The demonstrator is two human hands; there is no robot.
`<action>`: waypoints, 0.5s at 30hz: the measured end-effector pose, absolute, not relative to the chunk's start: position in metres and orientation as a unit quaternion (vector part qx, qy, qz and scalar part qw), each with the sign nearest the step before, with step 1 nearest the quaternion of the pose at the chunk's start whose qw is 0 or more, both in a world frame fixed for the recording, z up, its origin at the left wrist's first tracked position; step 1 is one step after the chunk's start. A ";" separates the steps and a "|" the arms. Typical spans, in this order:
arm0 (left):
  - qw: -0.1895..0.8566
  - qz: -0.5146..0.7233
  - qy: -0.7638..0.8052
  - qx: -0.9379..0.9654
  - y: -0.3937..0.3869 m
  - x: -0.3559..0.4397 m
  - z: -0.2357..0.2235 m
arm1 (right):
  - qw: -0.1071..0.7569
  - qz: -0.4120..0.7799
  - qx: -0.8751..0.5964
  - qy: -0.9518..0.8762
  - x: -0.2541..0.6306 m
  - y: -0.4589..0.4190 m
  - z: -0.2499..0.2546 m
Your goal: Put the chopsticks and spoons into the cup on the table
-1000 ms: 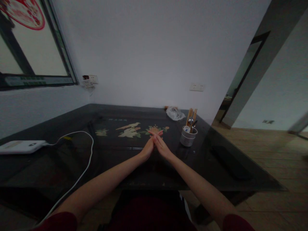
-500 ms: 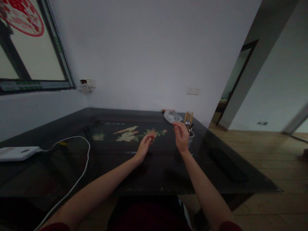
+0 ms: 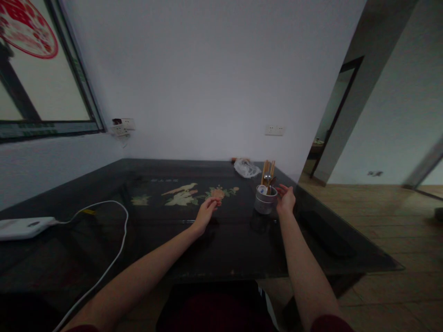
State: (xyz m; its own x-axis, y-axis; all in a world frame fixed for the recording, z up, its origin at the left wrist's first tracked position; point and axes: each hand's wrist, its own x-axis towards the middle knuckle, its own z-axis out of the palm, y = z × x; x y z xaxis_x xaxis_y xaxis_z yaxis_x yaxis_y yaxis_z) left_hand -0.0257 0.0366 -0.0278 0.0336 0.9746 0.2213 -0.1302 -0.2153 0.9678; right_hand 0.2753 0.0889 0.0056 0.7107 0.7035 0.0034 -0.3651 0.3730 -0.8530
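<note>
My right hand (image 3: 286, 199) is just right of a grey cup (image 3: 264, 205), its fingers apart and curved toward the cup's rim. Whether the fingertips touch the cup is hard to tell. Standing in the cup are wooden chopsticks (image 3: 266, 167), metal spoons (image 3: 267, 177) and a round white item (image 3: 262, 189). Over the flower picture on the dark table (image 3: 238, 251) is my left hand (image 3: 206, 213), fingers loosely stretched out with nothing visible in them.
A crumpled clear plastic bag (image 3: 247, 168) lies by the wall, behind the cup. At the left is a white device (image 3: 26, 228) with a white cable (image 3: 122, 246) curving to the table's front. A dark flat object (image 3: 327, 234) lies at the right.
My right hand has moved from in front of the cup to its right side, bringing the cup into full view. My left hand has hardly moved. The view has shifted slightly.
</note>
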 end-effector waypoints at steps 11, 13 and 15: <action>0.485 0.563 0.405 0.533 0.041 -0.028 -0.030 | 0.762 0.419 -0.475 -0.132 0.272 0.096 -0.016; 0.486 0.563 0.405 0.532 0.042 -0.029 -0.031 | 0.760 0.418 -0.479 -0.135 0.271 0.096 -0.016; 0.489 0.562 0.407 0.529 0.042 -0.028 -0.031 | 0.756 0.419 -0.483 -0.140 0.270 0.097 -0.016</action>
